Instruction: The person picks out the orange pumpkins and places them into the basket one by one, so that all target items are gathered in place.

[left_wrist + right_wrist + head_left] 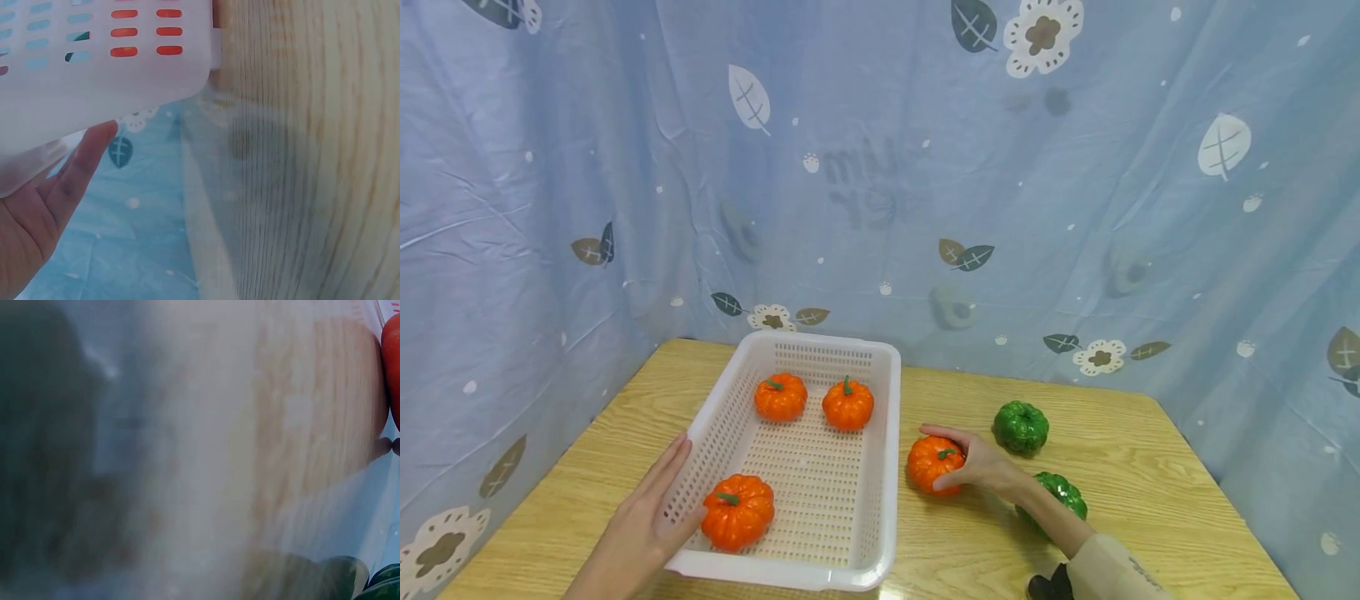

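A white perforated plastic basket (805, 577) stands on the wooden table and holds three orange toy pumpkins, one near its front left corner (739, 515). My left hand (643, 521) grips the basket's left side, thumb over the rim and fingers along the outside wall. In the left wrist view, a finger (84, 159) reaches up under the rim. Just right of the basket, my right hand (977, 462) holds another orange pumpkin (928, 467) between thumb and fingers, with its green stem showing. The right wrist view is mostly blurred, showing a sliver of that pumpkin (392, 365) at the edge.
Two green pumpkins are on the table at the right, one farther back (1021, 427) and one (1063, 493) partly hidden behind my right forearm. A small black object (1049, 585) lies by the sleeve. A blue patterned curtain (880, 208) hangs around the table's back and sides.
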